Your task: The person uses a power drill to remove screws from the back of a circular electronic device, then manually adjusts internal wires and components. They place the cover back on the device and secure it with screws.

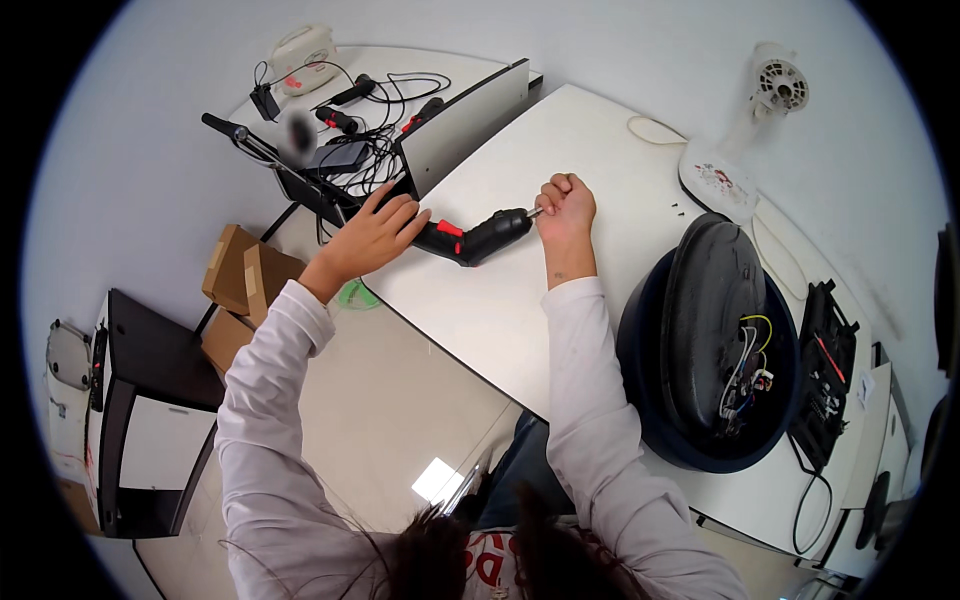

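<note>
Gripping the handle end of the black-and-red cordless electric screwdriver (470,238), your left hand (372,238) lies over it with fingers spread, so the grip itself is mostly hidden under your palm. Your right hand (566,207) is balled into a tight fist right at the tool's metal tip; whatever it pinches is swallowed by the fingers and cannot be made out. One screwdriver, and it lies flat near the left edge of the white rectangular table (520,300), pointing toward your right fist.

To your right sits one round dark-blue appliance base (640,400) with a black domed cover (710,300) leaning in it, coloured wires (745,375) showing. Beside it lies one black circuit panel (825,370), its cable trailing off the table edge. One white fan stand (740,150) rests at the far side, and two or three tiny dark specks, perhaps screws (678,208), lie close to it, too small to count surely. Behind, a tangle of black cables (370,130) blurs together. Two brown cardboard boxes (245,275) sit on the floor, half hidden by your sleeve.
</note>
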A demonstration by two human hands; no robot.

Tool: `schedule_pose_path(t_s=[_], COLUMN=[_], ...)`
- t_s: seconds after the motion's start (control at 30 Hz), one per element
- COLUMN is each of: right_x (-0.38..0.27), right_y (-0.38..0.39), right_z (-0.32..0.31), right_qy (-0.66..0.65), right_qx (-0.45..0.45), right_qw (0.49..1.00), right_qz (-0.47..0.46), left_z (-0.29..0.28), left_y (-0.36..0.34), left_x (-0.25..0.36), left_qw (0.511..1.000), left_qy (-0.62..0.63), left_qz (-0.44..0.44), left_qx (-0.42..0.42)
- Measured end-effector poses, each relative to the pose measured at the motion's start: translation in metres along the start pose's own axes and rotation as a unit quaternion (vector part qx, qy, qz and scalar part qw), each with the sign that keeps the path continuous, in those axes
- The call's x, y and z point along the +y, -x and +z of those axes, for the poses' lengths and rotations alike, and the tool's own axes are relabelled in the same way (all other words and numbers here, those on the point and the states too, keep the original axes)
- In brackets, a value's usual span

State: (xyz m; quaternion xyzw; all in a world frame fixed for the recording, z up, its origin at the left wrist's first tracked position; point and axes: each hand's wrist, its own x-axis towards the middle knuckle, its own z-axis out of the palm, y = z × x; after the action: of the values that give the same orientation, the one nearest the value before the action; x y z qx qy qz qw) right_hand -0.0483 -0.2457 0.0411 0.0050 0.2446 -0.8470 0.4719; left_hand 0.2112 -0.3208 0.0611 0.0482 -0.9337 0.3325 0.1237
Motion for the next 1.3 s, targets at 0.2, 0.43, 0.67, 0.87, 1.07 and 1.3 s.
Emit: schedule_pose_path(t_s=[0.2, 0.43, 0.67, 0.87, 1.07, 1.3], right_x=[-0.003, -0.015, -0.014, -0.033, -0.077, 0.01], right_y=[0.009, 0.0, 0.018, 0.007, 0.032, 0.031], right_z=[0.021, 0.051, 0.063, 0.079, 0.104, 0.02], right_qy=[0.086, 0.088, 0.084, 0.0, 0.108, 0.117], right_qx=[-0.067, -0.118, -0.186, -0.187, -0.182, -0.048], right_qw=[0.994, 0.986, 0.97, 0.978, 0.939, 0.977], right_qz=[-0.028, -0.078, -0.131, -0.089, -0.271, -0.172], left_z=[0.015, 0.009, 0.001, 0.013, 0.019, 0.022], left_y=[-0.008, -0.018, -0.018, -0.001, 0.017, -0.014], left_x=[0.011, -0.006, -0.03, -0.028, -0.024, -0.035], left_qw=[0.99, 0.978, 0.969, 0.991, 0.982, 0.905], left_qy=[0.097, 0.195, 0.236, 0.127, 0.15, 0.247], left_qz=[-0.043, -0.072, -0.061, -0.049, -0.11, -0.331], left_qx=[-0.095, 0.029, 0.029, 0.012, -0.019, 0.103])
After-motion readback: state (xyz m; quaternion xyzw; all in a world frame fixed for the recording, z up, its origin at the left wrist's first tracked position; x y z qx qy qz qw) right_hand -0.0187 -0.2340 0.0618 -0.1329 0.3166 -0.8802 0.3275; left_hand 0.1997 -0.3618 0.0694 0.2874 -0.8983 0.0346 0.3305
